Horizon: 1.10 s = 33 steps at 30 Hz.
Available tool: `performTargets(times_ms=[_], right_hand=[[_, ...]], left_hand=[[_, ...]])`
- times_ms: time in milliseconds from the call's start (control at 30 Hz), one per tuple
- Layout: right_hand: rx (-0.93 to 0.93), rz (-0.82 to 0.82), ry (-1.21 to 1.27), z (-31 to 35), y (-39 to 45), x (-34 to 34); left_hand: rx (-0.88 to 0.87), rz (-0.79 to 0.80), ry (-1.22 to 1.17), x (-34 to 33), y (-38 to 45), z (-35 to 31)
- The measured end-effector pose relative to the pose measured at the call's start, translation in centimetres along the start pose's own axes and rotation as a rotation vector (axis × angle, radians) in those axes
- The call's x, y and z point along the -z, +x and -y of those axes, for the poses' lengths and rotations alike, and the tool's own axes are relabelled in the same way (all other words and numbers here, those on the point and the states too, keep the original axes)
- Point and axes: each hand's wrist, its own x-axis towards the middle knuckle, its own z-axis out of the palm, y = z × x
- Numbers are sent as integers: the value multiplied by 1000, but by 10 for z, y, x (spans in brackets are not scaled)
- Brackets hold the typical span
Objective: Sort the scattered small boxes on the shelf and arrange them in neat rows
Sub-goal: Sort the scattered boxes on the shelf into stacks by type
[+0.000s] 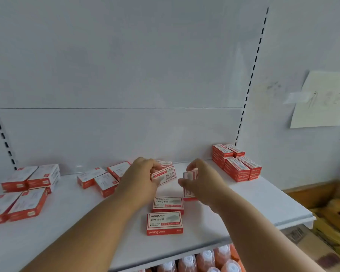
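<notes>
Red-and-white cardboard staple box [164, 175], tilted with its long axis running toward two o'clock, is sitting pinched in the left hand [140, 178], while the right hand [201, 183] is gripping another upright box [189, 185] at three o'clock.

White shelf [253, 195]: red/white boxes [164, 223] scattered; neat stack [236, 162] back right.

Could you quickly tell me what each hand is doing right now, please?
Left hand: grips a tilted small box.
Right hand: grips another small box.
</notes>
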Motion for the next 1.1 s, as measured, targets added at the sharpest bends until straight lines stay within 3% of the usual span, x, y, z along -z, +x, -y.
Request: performTargets(times_ms=[133,233,400,567,667,867,1000,1100], right_hand=[[-189,51,1049,12,13,-4],[-205,20,1383,18,24,-5],[-148,-12,1413,30,33,-12],[-145,53,1471,26,35,-25],[-107,190,1493,24,34,-24],[-73,274,1472,22,30,-23],[-150,275,1455,18,26,-22],[-214,209,1362,17,24,-20]], left_hand=[[117,-17,-387,2,1,5],[210,29,-605,5,4,12],[297,110,-950,9,5,13],[273,156,-995,13,5,16],[263,188,-1052,15,6,18],[258,172,-961,9,10,24],[207,145,-979,15,9,21],[111,110,-737,17,4,18]])
